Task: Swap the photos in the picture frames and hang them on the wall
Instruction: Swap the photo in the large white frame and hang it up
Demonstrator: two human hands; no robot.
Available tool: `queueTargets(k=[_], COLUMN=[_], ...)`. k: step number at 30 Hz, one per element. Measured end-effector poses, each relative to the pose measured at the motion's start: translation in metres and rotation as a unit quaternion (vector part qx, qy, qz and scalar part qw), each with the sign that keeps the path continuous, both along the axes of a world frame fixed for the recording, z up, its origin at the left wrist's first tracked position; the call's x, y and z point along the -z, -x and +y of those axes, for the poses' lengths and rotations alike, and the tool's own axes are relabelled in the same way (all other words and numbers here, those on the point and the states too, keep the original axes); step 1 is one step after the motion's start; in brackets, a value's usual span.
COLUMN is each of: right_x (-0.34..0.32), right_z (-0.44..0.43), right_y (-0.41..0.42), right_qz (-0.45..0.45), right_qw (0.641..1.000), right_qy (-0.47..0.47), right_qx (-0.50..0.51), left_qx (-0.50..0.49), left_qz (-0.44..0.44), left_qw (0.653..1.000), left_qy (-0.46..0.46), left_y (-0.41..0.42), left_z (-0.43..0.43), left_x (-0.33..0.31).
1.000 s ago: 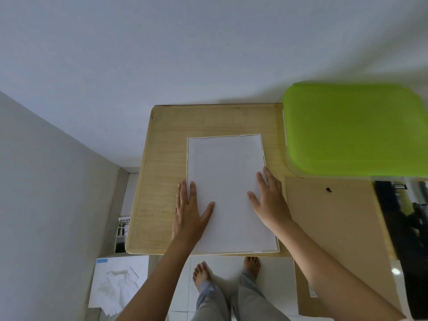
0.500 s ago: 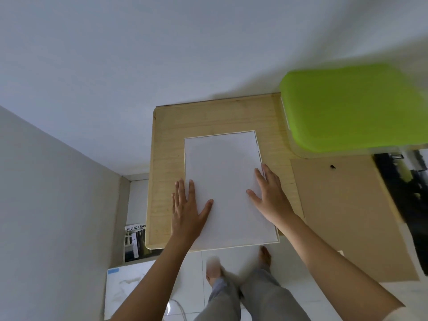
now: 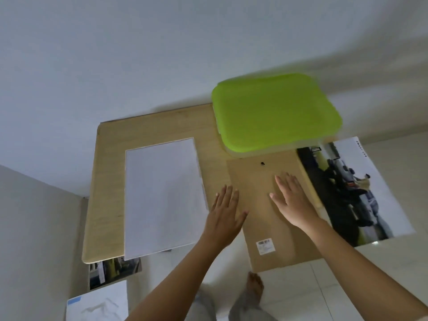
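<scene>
Currently the head view looks down on a light wooden table [image 3: 105, 181] pushed against a pale wall. Both hands are spread flat, fingers straight and apart, holding nothing. The left hand [image 3: 225, 213] sits over the left edge of a brown backing board [image 3: 273, 228], in the gap between that board and a white-faced picture frame [image 3: 162, 198]. The right hand [image 3: 293, 202] is over the middle of the board. Whether either palm presses down cannot be told.

The frame lies flat on the left part of the table, a thin cream rim showing round it. The board lies to its right, with a small black hanger hole [image 3: 262, 163] near its far end and a barcode sticker [image 3: 265, 246] near its near end, which juts past the table's front edge.

A box with a lime-green lid [image 3: 273, 112] stands at the board's far edge, close to the fingertips' path. Just right of the board lies a photo print [image 3: 347, 188] of a dark car.

Under the table's near left corner, on the floor, another photo [image 3: 113, 272] shows in part, with a white sheet [image 3: 97, 306] beside it. A bare foot [image 3: 254, 283] stands on the tiles.
</scene>
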State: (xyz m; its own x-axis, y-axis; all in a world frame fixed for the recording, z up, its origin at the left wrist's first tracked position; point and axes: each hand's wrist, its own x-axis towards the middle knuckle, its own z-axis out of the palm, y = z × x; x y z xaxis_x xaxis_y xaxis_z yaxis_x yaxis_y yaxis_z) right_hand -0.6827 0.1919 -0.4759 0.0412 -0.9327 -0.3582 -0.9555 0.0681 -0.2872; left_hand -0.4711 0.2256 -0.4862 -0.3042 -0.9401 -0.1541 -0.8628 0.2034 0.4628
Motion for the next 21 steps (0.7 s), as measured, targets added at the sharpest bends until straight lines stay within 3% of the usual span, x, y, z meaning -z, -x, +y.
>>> queueTargets(k=[6, 10, 17, 21], right_x=[0.022, 0.030, 0.033, 0.029], right_z=[0.021, 0.030, 0.053, 0.045], right_y=[0.037, 0.036, 0.030, 0.037], right_qz=[0.059, 0.053, 0.014, -0.018], right_qw=[0.995, 0.994, 0.994, 0.996], right_qy=[0.011, 0.046, 0.067, 0.091], right_qx=[-0.074, -0.087, -0.086, 0.002], left_qx=[-0.058, -0.071, -0.124, -0.219], left_qz=[-0.054, -0.089, -0.080, -0.010], left_qw=[0.995, 0.992, 0.988, 0.975], left_qy=[-0.057, -0.046, -0.044, -0.043], left_y=[0.048, 0.049, 0.052, 0.059], left_z=[0.007, 0.023, 0.048, 0.040], left_x=[0.022, 0.032, 0.027, 0.017])
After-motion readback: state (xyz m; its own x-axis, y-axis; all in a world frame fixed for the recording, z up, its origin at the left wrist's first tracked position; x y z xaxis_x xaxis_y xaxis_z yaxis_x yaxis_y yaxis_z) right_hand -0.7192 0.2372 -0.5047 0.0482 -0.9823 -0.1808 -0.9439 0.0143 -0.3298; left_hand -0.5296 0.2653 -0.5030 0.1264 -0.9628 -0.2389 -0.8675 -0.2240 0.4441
